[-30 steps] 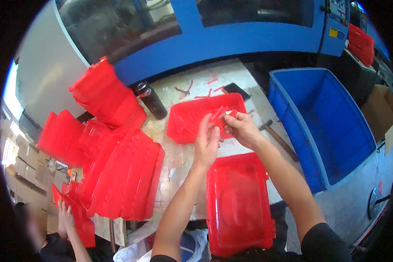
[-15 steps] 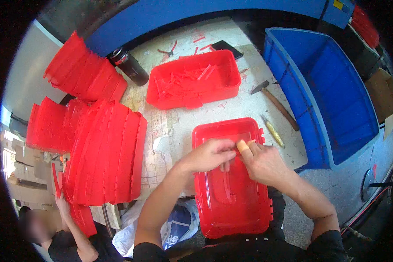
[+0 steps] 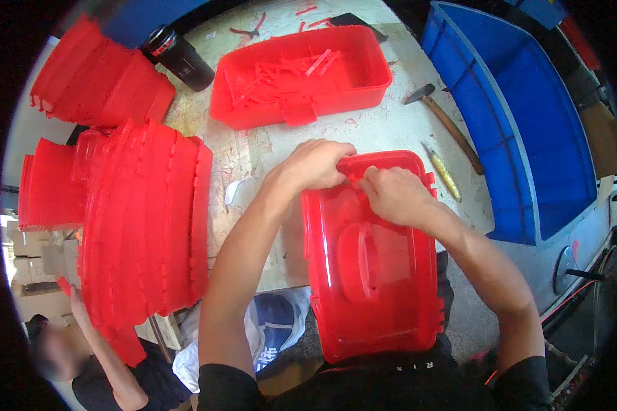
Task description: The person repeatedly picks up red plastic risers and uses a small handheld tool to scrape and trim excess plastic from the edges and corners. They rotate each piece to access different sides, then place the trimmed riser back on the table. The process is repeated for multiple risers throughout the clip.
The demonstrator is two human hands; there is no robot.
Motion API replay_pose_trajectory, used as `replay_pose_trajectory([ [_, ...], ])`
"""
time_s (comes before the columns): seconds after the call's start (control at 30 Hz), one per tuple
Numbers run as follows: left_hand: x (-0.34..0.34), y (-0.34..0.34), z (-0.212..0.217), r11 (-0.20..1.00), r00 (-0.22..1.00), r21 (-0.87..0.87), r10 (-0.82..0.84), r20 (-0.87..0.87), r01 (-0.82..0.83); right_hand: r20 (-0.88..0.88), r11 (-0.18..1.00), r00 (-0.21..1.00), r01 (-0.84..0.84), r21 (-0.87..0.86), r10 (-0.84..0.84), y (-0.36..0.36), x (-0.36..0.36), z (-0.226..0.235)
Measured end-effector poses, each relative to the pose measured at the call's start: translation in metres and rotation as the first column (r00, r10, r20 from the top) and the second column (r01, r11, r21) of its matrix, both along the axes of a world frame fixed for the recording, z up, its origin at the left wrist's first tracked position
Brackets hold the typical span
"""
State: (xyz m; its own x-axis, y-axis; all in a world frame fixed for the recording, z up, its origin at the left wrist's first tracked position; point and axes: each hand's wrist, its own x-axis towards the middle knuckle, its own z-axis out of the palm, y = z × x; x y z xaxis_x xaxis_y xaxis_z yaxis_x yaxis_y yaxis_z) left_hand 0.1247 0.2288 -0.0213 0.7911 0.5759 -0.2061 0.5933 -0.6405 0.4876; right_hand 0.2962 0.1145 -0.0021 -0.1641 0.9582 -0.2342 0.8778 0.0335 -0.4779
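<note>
A red plastic box with a see-through red lid lies in front of me, its near end against my body. My left hand is closed over the far left corner of the lid, its fingers bent around the edge. Close beside it, my right hand has its fingers curled together at the lid's far end. Whatever those fingertips pinch is hidden by the hand. Beyond both hands stands an open red tray with a pile of thin red plastic strips inside.
Tall stacks of red box parts fill the left side. At right are a hammer, a slim yellow-handled pointed tool and a big blue bin. Red-handled pliers and a black bottle lie farther back. Another person works at lower left.
Both hands have moved to the far end of the lid; my left hand now grips its corner. The view has shifted. The other person's raised hand has moved slightly.
</note>
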Motion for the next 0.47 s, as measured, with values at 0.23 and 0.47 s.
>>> replay_pose_trajectory([
  [0.23,0.0,-0.006,0.006,1.0,0.998,0.019,0.017,-0.052,-0.016,-0.145,0.992,0.982,0.125,0.002,-0.124,0.009,-0.006,-0.013],
  [0.47,0.0,-0.01,0.006,0.996,0.997,0.078,0.039,-0.066,-0.034,0.075,0.994,0.994,0.071,0.084,-0.077,0.005,-0.008,-0.013],
])
